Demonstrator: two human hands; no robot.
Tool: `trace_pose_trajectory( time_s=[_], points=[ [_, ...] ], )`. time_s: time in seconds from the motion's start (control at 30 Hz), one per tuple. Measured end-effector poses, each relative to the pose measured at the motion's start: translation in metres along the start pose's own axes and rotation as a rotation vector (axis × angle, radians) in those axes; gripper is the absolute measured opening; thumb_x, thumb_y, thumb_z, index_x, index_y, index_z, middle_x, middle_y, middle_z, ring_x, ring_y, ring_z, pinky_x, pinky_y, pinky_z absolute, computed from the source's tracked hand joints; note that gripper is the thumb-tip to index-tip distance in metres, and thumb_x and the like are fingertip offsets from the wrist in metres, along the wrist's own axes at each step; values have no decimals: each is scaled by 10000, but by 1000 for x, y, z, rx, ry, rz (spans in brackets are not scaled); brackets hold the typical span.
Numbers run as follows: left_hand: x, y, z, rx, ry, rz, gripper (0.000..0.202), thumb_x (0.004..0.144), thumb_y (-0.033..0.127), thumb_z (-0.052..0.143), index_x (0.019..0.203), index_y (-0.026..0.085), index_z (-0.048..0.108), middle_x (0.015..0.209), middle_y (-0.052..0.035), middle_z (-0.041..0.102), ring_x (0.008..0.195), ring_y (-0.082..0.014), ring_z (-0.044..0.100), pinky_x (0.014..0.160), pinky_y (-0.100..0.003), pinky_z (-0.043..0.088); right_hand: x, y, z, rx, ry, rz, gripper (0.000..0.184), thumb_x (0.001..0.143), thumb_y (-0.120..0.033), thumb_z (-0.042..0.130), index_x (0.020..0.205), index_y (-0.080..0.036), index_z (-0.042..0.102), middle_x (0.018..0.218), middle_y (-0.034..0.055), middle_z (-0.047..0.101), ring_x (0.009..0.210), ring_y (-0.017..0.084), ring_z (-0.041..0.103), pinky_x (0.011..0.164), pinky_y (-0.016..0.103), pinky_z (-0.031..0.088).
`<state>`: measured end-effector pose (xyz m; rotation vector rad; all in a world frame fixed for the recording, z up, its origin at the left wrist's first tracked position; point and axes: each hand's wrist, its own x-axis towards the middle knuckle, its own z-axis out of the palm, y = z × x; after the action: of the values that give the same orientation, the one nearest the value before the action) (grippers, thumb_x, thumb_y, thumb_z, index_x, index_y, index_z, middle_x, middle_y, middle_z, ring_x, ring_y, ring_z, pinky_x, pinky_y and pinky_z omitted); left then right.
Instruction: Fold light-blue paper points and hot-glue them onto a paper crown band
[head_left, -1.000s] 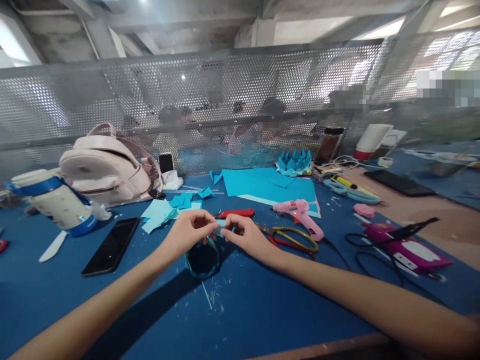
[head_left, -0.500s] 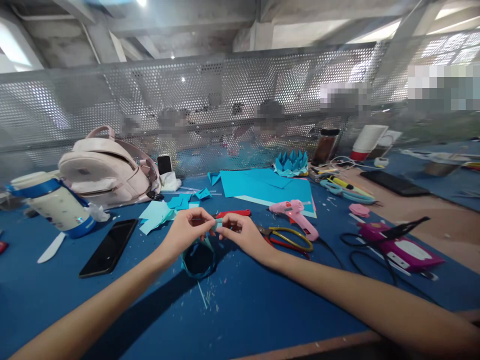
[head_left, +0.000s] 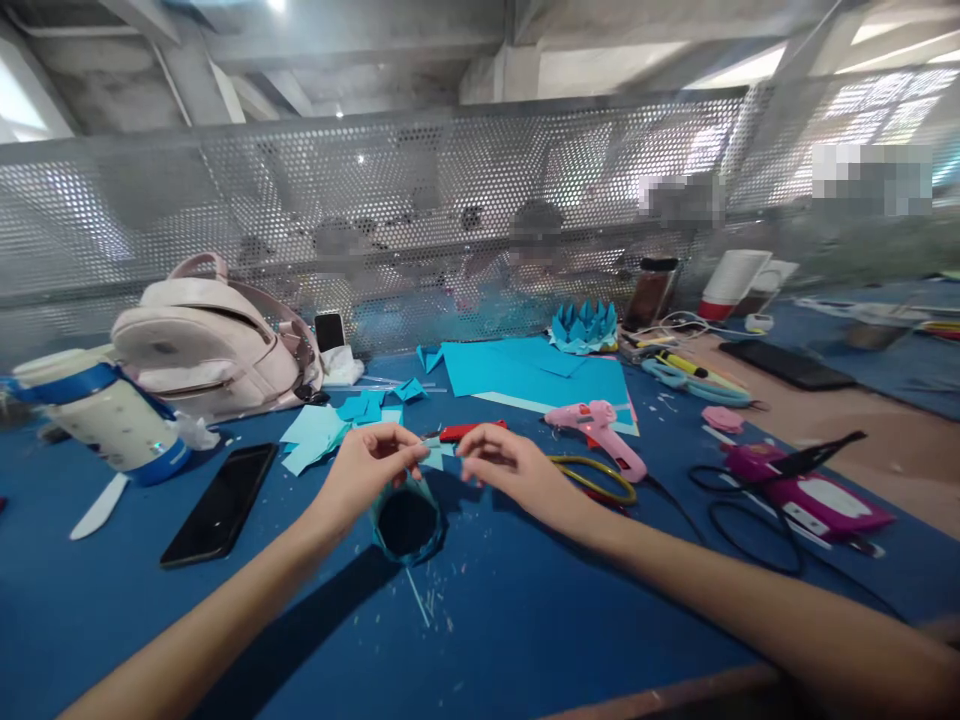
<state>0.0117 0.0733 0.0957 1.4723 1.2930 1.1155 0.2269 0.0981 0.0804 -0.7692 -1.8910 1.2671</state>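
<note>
Between the thumb and fingers of my left hand a small piece of light blue paper is pinched, its right end sticking out. My right hand hovers just right of that piece, fingers loosely bent and apart, with nothing seen in them. Under my left hand a round, hollow blue paper form stands on the table, its upper edge partly covered by the fingers. Behind the hands lies a red-handled tool, and scissors with yellow and red handles sit partly behind my right hand.
A pink glue gun, its cord trailing right, lies near a magenta box. Blue paper sheets and a folded paper crown shape are at the back. Left are a phone, a bottle and a backpack.
My right hand has come away from the small paper and moved right, its fingers opening. My left hand keeps the piece. The view has shifted slightly.
</note>
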Motion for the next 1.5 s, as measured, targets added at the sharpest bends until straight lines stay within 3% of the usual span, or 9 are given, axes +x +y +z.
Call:
trace_pose_trajectory(
  time_s=[0.13, 0.23, 0.43, 0.53, 0.7, 1.0, 1.13, 1.27, 1.5],
  points=[
    [-1, -7, -26, -17, 25, -1, 252, 742, 385, 746, 753, 147, 664, 563, -7, 653, 489, -91, 492, 495, -207, 384, -42, -17, -48, -454, 159, 18, 426, 933, -518, 454, 664, -199, 540, 630, 10, 578, 592, 147, 535, 586, 263, 413],
    [0, -16, -39, -33, 47, -9, 259, 744, 387, 740, 735, 146, 648, 536, 2, 630, 478, -87, 477, 483, -203, 361, -69, -12, -94, -824, 541, 67, 484, 871, -630, 468, 640, -209, 526, 699, 43, 607, 669, 195, 544, 645, 304, 401],
    [0, -29, -49, -73, 62, -33, 289, 759, 409, 721, 756, 134, 634, 562, 0, 616, 486, -81, 460, 488, -205, 336, -67, 21, -142, -831, 443, 311, 408, 779, -582, 581, 907, -197, 622, 919, 111, 680, 789, 250, 619, 681, 335, 441],
    [-3, -33, -52, -90, 73, -32, 306, 757, 425, 718, 766, 135, 621, 573, 0, 616, 486, -81, 451, 495, -209, 334, -51, 30, -135, -800, 400, 343, 385, 792, -525, 599, 912, -165, 664, 794, 104, 691, 730, 259, 628, 672, 339, 433],
    [-6, -38, -58, -101, 94, -22, 316, 758, 437, 713, 758, 141, 602, 574, -4, 615, 492, -86, 446, 508, -214, 337, -35, 34, -119, -747, 434, 370, 482, 827, -581, 538, 584, -168, 595, 490, 32, 508, 477, 175, 498, 528, 318, 336],
    [-7, -37, -59, -99, 122, 40, 335, 800, 462, 662, 697, 177, 521, 540, 53, 510, 468, -78, 436, 491, -204, 323, -19, 0, -104, -718, 435, 373, 623, 781, -717, 484, 739, -121, 662, 433, 4, 424, 421, 164, 421, 477, 313, 310],
    [-11, -34, -54, -78, 109, 63, 347, 810, 473, 655, 694, 181, 507, 513, 63, 484, 449, -75, 416, 473, -200, 305, -10, -29, -65, -619, 259, 262, 666, 770, -754, 488, 816, -124, 699, 485, -2, 458, 449, 157, 430, 459, 288, 345],
    [-15, -31, -51, -61, 89, 80, 366, 808, 487, 656, 678, 184, 498, 504, 63, 470, 446, -77, 406, 465, -198, 297, 1, -43, -31, -673, -4, -49, 458, 881, -581, 505, 827, -176, 711, 796, 69, 671, 795, 230, 624, 753, 322, 490],
    [-18, -27, -50, -60, 65, 83, 393, 785, 528, 655, 661, 193, 491, 504, 60, 450, 451, -85, 394, 456, -205, 290, 14, -43, -12, -690, -102, -50, 456, 945, -544, 432, 810, -169, 654, 795, 58, 646, 750, 202, 596, 711, 316, 480]
  ],
)
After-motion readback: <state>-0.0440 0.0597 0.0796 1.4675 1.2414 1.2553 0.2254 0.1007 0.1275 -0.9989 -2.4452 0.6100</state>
